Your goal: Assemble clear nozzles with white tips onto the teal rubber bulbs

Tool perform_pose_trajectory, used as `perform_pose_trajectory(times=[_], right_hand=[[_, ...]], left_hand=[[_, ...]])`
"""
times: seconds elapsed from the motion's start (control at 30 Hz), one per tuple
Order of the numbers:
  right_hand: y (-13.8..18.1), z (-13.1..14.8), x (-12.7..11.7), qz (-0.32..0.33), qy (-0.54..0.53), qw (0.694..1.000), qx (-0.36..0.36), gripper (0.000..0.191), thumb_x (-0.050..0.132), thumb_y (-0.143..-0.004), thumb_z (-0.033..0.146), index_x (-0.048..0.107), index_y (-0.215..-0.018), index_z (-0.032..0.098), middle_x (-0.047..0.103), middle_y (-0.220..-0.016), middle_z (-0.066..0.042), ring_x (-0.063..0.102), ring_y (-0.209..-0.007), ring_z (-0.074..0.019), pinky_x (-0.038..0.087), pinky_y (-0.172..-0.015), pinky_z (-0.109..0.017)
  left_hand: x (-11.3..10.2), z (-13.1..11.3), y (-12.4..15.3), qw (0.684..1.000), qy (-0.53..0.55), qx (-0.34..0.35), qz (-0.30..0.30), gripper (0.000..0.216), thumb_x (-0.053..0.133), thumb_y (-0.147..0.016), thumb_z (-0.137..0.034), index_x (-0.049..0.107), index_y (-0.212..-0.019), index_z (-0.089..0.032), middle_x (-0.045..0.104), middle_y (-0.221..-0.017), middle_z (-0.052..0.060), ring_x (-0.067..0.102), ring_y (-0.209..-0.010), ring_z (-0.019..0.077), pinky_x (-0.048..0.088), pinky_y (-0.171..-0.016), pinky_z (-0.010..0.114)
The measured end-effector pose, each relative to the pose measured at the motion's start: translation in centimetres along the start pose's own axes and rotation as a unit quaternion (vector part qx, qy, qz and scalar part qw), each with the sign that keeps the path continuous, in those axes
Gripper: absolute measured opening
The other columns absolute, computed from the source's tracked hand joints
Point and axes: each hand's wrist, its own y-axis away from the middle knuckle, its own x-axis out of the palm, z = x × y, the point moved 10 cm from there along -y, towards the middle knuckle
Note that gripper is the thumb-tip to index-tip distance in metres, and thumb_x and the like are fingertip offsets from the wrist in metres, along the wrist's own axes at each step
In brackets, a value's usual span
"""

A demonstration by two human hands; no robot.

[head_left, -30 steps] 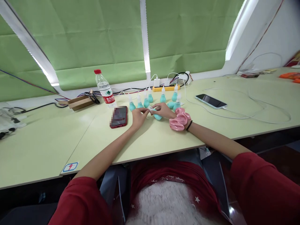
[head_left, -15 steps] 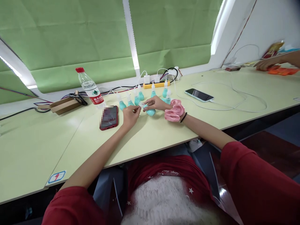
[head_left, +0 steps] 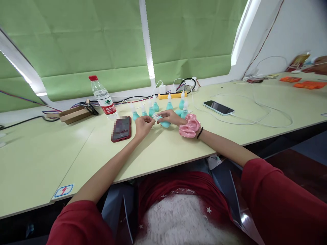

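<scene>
My right hand (head_left: pixel 173 117) wraps its fingers round a turquoise bulb aspirator (head_left: pixel 165 125) with a clear nozzle, held sideways just above the table with the nozzle pointing left. Close to that nozzle, my left hand (head_left: pixel 143 127) has thumb and finger pinched together; whatever they hold is too small to make out. Behind my hands stand several matching aspirators, among them a middle one (head_left: pixel 169 106), a right one (head_left: pixel 181 103) and a left one (head_left: pixel 135 116). Another turquoise bulb (head_left: pixel 178 112) is partly hidden behind my right hand.
Left of my hands are a red-cased phone (head_left: pixel 121 129), a water bottle (head_left: pixel 104 101) and an open cardboard box (head_left: pixel 74 115). A yellow power strip (head_left: pixel 172 96) with chargers runs along the back. To the right, a charging phone (head_left: pixel 218 107) trails a white cable. Orange pieces (head_left: pixel 309 84) lie farther right.
My left fingertips have drawn slightly away from the nozzle, while my right hand keeps its hold on the aspirator. The other person's hand has moved off the orange pieces. The view has shifted slightly.
</scene>
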Motion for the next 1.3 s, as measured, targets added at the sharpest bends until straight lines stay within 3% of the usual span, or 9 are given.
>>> perform_pose_trajectory(times=[0.17,0.33,0.43,0.5,0.6,0.73,1.0,1.17,1.3], right_hand=[[0.7,0.1,-0.2,-0.029,-0.037,0.999,0.013,0.024,0.066,-0.057,0.020,0.061,-0.078,0.010,0.063,-0.070,-0.003,0.058,-0.074,-0.0160,0.044,-0.066,-0.024],[2.2,0.6,1.4,-0.002,-0.080,0.996,0.032,0.013,0.060,-0.065,0.024,0.061,-0.074,0.014,0.062,-0.067,-0.003,0.059,-0.070,-0.0160,0.046,-0.063,-0.026],[2.7,1.2,1.8,-0.008,-0.109,0.993,0.038,0.012,0.058,-0.066,0.024,0.060,-0.073,0.015,0.061,-0.064,-0.002,0.059,-0.071,-0.0168,0.047,-0.063,-0.027],[2.8,1.5,1.8,-0.019,-0.110,0.993,0.034,0.013,0.058,-0.066,0.025,0.060,-0.073,0.015,0.060,-0.063,-0.002,0.059,-0.071,-0.0177,0.047,-0.064,-0.029],[2.9,1.9,1.5,-0.047,-0.096,0.994,0.023,0.012,0.060,-0.064,0.025,0.060,-0.070,0.015,0.061,-0.062,-0.002,0.058,-0.073,-0.0182,0.047,-0.066,-0.029],[3.1,2.1,1.3,-0.067,-0.081,0.994,0.019,0.011,0.060,-0.062,0.025,0.060,-0.068,0.015,0.062,-0.064,-0.003,0.058,-0.076,-0.0195,0.046,-0.069,-0.031],[3.0,1.8,1.2,-0.057,-0.056,0.996,0.036,0.014,0.058,-0.063,0.029,0.061,-0.064,0.016,0.062,-0.064,-0.002,0.057,-0.076,-0.0200,0.044,-0.069,-0.030],[2.6,0.8,1.3,-0.052,-0.076,0.994,0.055,0.016,0.058,-0.064,0.032,0.059,-0.063,0.016,0.060,-0.059,-0.002,0.057,-0.071,-0.0184,0.044,-0.066,-0.029],[2.5,-0.3,1.9,-0.037,-0.113,0.989,0.087,0.019,0.061,-0.065,0.032,0.057,-0.062,0.014,0.059,-0.058,-0.003,0.055,-0.065,-0.0173,0.043,-0.060,-0.028]], left_hand=[[0.4,1.2,-0.2,0.992,0.119,-0.026,0.017,0.026,0.064,-0.057,-0.031,0.064,-0.072,-0.009,0.064,-0.067,0.007,0.059,-0.060,0.0156,0.049,-0.050,0.024],[0.0,2.4,-0.4,0.979,0.187,-0.076,0.002,0.032,0.071,-0.050,-0.032,0.065,-0.070,-0.007,0.063,-0.060,0.006,0.056,-0.050,0.0123,0.048,-0.053,0.026],[0.3,2.5,-0.7,0.975,0.203,-0.083,0.031,0.033,0.069,-0.053,-0.034,0.067,-0.072,-0.008,0.064,-0.062,0.007,0.056,-0.052,0.0124,0.049,-0.058,0.028],[0.3,2.1,-0.8,0.982,0.174,-0.065,0.042,0.031,0.066,-0.057,-0.036,0.067,-0.073,-0.009,0.065,-0.065,0.007,0.056,-0.054,0.0131,0.048,-0.058,0.028],[-0.1,0.4,-0.6,1.000,0.016,0.018,0.017,0.023,0.058,-0.066,-0.033,0.068,-0.071,-0.012,0.066,-0.067,0.007,0.057,-0.057,0.0143,0.045,-0.059,0.027],[0.1,-1.9,0.3,0.976,-0.179,0.122,-0.020,0.023,0.049,-0.072,-0.026,0.067,-0.062,-0.014,0.065,-0.061,0.006,0.056,-0.054,0.0146,0.041,-0.058,0.026],[0.5,-2.0,0.1,0.976,-0.149,0.155,0.032,0.018,0.048,-0.070,-0.021,0.065,-0.068,-0.014,0.064,-0.062,0.004,0.056,-0.054,0.0118,0.043,-0.055,0.022],[0.4,-1.9,0.1,0.984,-0.124,0.122,0.033,0.016,0.049,-0.066,-0.021,0.061,-0.062,-0.012,0.060,-0.055,0.003,0.052,-0.049,0.0104,0.041,-0.050,0.021],[0.4,0.4,-0.7,0.999,0.013,0.005,0.052,0.014,0.054,-0.061,-0.024,0.058,-0.057,-0.012,0.057,-0.052,0.002,0.049,-0.046,0.0095,0.039,-0.046,0.021]])
